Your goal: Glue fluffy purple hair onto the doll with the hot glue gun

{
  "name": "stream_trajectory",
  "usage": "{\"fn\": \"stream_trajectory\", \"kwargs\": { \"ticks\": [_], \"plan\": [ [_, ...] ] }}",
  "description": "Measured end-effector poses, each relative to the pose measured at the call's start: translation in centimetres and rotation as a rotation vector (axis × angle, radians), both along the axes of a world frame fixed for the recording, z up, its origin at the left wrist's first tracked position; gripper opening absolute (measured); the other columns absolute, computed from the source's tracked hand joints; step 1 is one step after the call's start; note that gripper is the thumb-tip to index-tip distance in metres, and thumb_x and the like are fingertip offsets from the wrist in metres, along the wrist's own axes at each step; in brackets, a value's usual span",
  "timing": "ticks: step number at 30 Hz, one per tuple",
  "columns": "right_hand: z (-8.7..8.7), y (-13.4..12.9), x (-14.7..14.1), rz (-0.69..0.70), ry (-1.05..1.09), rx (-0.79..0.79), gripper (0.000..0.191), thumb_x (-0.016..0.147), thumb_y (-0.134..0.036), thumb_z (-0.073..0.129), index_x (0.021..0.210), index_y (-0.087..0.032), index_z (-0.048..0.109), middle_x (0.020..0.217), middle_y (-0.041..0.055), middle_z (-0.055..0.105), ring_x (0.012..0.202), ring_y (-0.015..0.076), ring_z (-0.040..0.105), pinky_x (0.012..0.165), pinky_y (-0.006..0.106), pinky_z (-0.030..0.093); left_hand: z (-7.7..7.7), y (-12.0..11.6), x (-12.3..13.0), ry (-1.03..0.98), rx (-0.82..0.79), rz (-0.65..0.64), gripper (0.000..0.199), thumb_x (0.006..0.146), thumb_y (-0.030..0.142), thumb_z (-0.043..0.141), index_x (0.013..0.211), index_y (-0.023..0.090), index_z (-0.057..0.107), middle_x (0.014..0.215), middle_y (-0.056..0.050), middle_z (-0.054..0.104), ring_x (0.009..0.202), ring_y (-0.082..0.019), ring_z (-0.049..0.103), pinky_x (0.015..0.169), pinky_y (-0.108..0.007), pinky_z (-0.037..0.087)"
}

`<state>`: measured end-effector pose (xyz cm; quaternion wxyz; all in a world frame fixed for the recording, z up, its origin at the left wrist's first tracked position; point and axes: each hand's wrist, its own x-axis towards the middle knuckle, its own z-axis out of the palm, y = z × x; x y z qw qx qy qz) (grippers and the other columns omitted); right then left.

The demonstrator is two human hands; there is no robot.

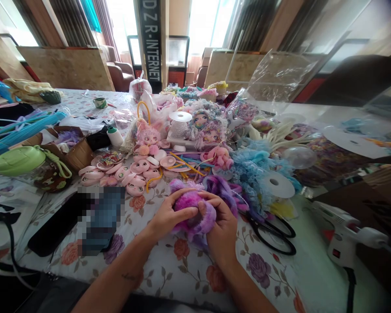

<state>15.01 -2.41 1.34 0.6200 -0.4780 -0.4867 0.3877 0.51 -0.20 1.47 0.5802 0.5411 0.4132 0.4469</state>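
Between both hands, just above the table, is a fluffy purple and magenta plush piece [189,202] with a rounded top and a curved loop on its right side. My left hand [174,211] grips it from the left, thumb laid across the front. On the right side my right hand [220,219] is closed around the fuzzy loop, its thumb pressed at the inner edge. More purple plush fabric [223,191] lies right behind the hands. The fingertips behind the piece are partly hidden.
Black-handled scissors [273,234] and a white glue gun [340,234] lie to the right. Pink doll faces [137,184] and blue tulle [252,174] sit beyond the hands. Left are a phone [104,217], a black case [60,224] and a green-lidded bottle [26,167]. Flowered cloth [163,269] covers the table.
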Motion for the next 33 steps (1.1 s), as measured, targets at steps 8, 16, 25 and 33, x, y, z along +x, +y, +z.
{"fn": "stream_trajectory", "kwargs": {
  "ticks": [8,16,25,33],
  "plan": [
    [0.21,0.03,-0.26,0.010,0.020,-0.028,0.015,0.080,-0.030,0.071,0.071,-0.022,0.064,0.101,0.0046,0.074,0.096,0.0227,0.067,0.087,0.035,0.052,0.17,0.02,0.30,-0.052,-0.051,0.033,0.047,0.074,0.027,0.077,0.119,0.017,0.070,0.126,-0.009,0.070,0.122,-0.032,0.060,0.106,-0.039,0.046],
    [-0.21,0.34,-0.01,0.003,0.045,-0.030,0.016,0.080,-0.031,0.073,0.070,-0.021,0.064,0.099,0.0045,0.073,0.096,0.0230,0.068,0.087,0.035,0.052,-0.17,0.09,0.07,-0.005,-0.048,-0.010,0.053,0.075,0.040,0.079,0.124,0.022,0.067,0.131,-0.007,0.067,0.126,-0.031,0.058,0.110,-0.042,0.043],
    [-0.32,0.24,-0.31,0.018,0.059,-0.030,0.017,0.081,-0.034,0.072,0.072,-0.022,0.064,0.101,0.0048,0.074,0.097,0.0234,0.067,0.087,0.036,0.053,-0.06,-0.11,0.53,-0.034,-0.034,0.063,0.046,0.074,0.035,0.080,0.115,0.018,0.070,0.122,-0.008,0.071,0.118,-0.030,0.062,0.106,-0.040,0.047],
    [-0.41,0.32,-0.26,0.016,0.045,-0.055,0.016,0.082,-0.035,0.072,0.074,-0.022,0.066,0.102,0.0048,0.074,0.098,0.0243,0.067,0.089,0.037,0.053,-0.42,0.07,0.13,-0.050,-0.048,0.021,0.055,0.072,0.047,0.080,0.119,0.021,0.069,0.127,-0.009,0.069,0.122,-0.032,0.059,0.109,-0.043,0.044]
  ]
}}
